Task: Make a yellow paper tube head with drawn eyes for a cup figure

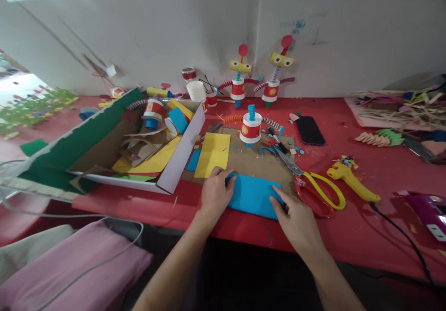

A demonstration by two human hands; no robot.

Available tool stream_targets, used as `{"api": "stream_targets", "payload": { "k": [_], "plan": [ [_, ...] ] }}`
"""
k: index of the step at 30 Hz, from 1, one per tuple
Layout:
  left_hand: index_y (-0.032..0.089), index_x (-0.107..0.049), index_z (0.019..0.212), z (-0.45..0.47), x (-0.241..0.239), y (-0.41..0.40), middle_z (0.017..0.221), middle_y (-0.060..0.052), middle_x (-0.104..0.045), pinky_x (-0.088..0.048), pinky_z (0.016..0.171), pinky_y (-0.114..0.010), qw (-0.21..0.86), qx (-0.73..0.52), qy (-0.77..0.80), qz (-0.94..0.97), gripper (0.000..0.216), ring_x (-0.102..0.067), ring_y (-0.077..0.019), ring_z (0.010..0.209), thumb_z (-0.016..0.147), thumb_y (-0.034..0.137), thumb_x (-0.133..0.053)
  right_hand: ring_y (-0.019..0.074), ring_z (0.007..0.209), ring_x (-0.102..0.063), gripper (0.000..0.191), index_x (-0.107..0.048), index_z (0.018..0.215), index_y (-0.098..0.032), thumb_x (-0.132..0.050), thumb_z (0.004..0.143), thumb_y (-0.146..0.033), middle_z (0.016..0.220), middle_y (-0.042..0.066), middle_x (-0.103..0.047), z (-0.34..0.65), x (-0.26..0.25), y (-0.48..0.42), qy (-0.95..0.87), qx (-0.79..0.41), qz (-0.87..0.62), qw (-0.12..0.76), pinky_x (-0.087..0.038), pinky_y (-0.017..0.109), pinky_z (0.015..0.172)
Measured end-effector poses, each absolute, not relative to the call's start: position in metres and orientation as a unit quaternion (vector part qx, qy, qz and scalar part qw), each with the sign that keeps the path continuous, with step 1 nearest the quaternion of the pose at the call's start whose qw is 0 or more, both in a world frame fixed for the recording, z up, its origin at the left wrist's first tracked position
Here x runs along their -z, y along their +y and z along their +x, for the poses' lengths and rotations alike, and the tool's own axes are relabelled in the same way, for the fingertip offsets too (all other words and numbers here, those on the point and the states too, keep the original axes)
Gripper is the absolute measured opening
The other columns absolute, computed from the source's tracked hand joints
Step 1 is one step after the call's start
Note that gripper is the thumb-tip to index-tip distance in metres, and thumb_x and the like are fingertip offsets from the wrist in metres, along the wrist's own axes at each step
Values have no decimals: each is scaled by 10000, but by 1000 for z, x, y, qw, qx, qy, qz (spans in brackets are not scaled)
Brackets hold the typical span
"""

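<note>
A folded piece of blue paper (252, 195) lies at the near edge of the red table. My left hand (216, 195) pinches its left end between thumb and fingers. At the right end, my right hand (292, 213) grips the edge, index finger and thumb on top and the other fingers partly hidden. Just beyond is a brown cardboard sheet (240, 162) with a yellow paper sheet (213, 153) on it. A red and white paper cup figure (251, 127) with coiled paper arms stands on the cardboard's far part. Scissors (313, 181) with red and yellow handles lie right of my hands.
An open box (163, 176) of paper scraps stands left. Two finished-looking cup figures (238, 88) lean near the wall. To the right are a black phone (310, 130), a yellow glue gun (351, 181) with a cord, and a purple object (428, 213). A pink cushion (90, 264) sits below left.
</note>
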State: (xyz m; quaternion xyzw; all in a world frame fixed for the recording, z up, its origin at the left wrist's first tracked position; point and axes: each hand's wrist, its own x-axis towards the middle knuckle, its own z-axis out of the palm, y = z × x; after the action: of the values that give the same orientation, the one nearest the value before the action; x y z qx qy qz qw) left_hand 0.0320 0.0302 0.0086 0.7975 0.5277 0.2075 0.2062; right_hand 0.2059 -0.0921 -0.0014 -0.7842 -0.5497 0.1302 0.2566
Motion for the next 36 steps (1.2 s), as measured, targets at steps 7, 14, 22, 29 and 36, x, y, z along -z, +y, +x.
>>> {"api": "stream_targets", "payload": {
  "k": [7,14,22,29,36],
  "plan": [
    [208,-681,1083,35,-13,29,1040,-80,-607,-485,787,-305,195,-170,540,801,248,-624,-199,871,872,248,-557,298,886,-689,443,-621,1251,-124,-441,932,-375,994,153,-724,207,4,-91,-559,-128,-786,231,-533,401,750],
    [162,-638,941,36,-16,42,995,-92,-596,-468,841,-356,154,-143,509,835,132,-570,-243,972,817,209,-628,313,927,-674,432,-619,1252,-111,-469,915,-336,1039,159,-717,206,4,-90,-556,-139,-786,231,-521,413,787],
    [171,-593,818,36,-11,62,834,-37,-607,-457,752,-319,240,-168,459,839,143,-569,-194,817,732,117,-694,296,801,-681,438,-622,1255,-117,-488,905,-344,950,150,-727,207,1,-90,-551,-134,-795,216,-525,401,714],
    [170,-643,781,34,-10,59,812,-40,-589,-444,762,-322,251,-184,453,835,78,-567,-194,811,738,118,-681,306,905,-683,444,-620,1258,-132,-475,909,-365,1008,147,-724,207,4,-93,-548,-132,-787,250,-533,403,763],
    [183,-615,782,31,-13,53,745,-5,-622,-415,676,-279,290,-214,462,810,68,-570,-163,725,768,116,-624,303,910,-686,466,-615,1264,-156,-454,914,-418,1048,142,-722,209,5,-98,-537,-151,-781,280,-534,414,773]
  ]
}}
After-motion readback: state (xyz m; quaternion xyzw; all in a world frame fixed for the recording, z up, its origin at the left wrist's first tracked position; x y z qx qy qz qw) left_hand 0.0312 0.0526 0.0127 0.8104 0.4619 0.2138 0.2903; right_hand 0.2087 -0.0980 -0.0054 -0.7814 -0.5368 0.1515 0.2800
